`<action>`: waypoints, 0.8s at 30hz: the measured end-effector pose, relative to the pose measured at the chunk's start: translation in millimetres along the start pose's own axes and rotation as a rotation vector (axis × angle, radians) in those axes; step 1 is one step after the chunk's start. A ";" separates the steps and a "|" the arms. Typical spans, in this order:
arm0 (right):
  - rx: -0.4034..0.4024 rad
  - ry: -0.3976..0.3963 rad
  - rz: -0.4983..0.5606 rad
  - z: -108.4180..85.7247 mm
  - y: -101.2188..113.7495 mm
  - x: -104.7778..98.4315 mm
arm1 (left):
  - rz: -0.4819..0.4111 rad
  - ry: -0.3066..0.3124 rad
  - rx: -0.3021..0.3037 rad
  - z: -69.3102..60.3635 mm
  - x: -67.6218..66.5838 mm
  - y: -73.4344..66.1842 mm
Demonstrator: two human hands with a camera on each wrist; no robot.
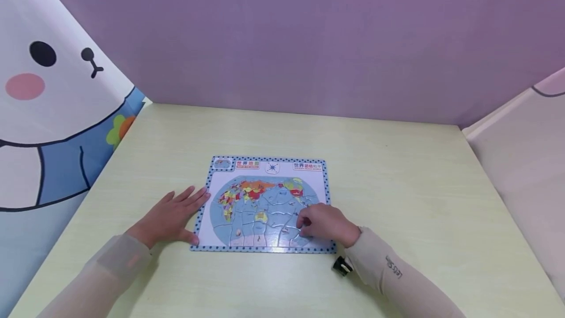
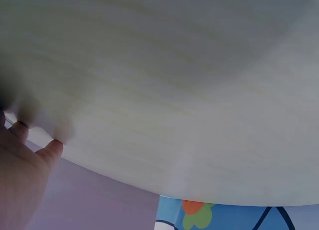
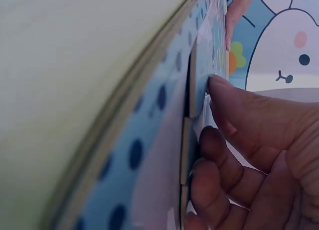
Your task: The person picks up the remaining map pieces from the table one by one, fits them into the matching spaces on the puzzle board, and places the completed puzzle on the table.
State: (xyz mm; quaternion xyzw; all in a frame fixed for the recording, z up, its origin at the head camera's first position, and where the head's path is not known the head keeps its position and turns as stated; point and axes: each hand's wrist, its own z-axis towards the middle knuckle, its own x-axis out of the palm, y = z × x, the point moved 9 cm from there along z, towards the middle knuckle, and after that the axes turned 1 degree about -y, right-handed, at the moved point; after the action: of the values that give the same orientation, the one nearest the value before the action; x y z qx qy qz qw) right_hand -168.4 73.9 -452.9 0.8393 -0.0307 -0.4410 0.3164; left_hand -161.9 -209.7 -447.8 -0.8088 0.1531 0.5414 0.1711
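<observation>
A world map jigsaw puzzle (image 1: pixel 265 163) in a blue dotted frame lies flat on the table in the head view. My left hand (image 1: pixel 176 216) rests with spread, straight fingers at its left edge; fingers (image 2: pixel 50 151) show at the side of the left wrist view. Over the map's right part, my right hand (image 1: pixel 324 224) has its thumb and fingers curled at a puzzle piece (image 3: pixel 200 78). Close up in the right wrist view, that piece's edge stands slightly proud of the frame. The fingertips partly cover the pieces beside it.
The pale wooden table (image 1: pixel 419 185) spreads around the puzzle. A purple panel (image 1: pixel 309 38) rises behind it, and a cartoon-printed panel (image 1: pixel 57 112) stands on the left. A small black device (image 1: pixel 342 266) sits by the right wrist. Another pale panel (image 1: pixel 521 161) borders the right side.
</observation>
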 end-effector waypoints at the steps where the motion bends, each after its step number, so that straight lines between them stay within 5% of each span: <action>1: 0.006 -0.001 0.007 -0.4 -0.5 -0.2 | 0.002 0.001 0.000 0.3 0.2 -0.3; 24: 0.052 0.016 -0.009 1.4 0.9 8.4 | 0.000 0.044 -0.010 1.0 5.5 -0.7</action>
State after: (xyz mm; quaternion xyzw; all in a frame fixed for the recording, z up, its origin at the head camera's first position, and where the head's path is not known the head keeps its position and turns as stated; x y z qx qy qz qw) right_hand -164.1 69.8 -459.1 0.8509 -0.0358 -0.4347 0.2929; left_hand -160.5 -208.9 -453.1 -0.8216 0.1540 0.5240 0.1635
